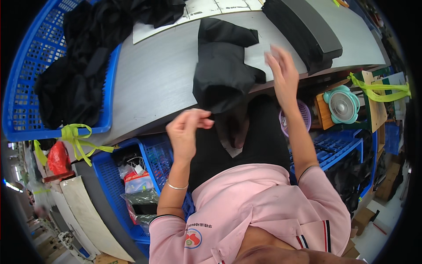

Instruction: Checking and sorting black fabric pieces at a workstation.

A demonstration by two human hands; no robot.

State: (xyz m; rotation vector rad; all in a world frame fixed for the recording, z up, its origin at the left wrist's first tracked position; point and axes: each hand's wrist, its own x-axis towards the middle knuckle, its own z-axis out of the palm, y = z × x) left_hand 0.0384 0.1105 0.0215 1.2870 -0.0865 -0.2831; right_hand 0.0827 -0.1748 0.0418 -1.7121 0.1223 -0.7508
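Note:
A black garment (224, 66) lies on the grey table (149, 79), its lower end hanging over the near edge. My left hand (188, 127) is below that edge with its fingers pinched on the hanging hem. My right hand (281, 70) hovers open over the table's edge just right of the garment, fingers spread and blurred, holding nothing. A stack of black pieces (303, 31) lies on the table beyond my right hand.
A blue basket (26, 88) heaped with black cloth stands on the left of the table. Another blue crate (149, 163) with bags sits below by my left arm. A purple basket (303, 114), a teal fan (343, 103) and blue crates are at the right.

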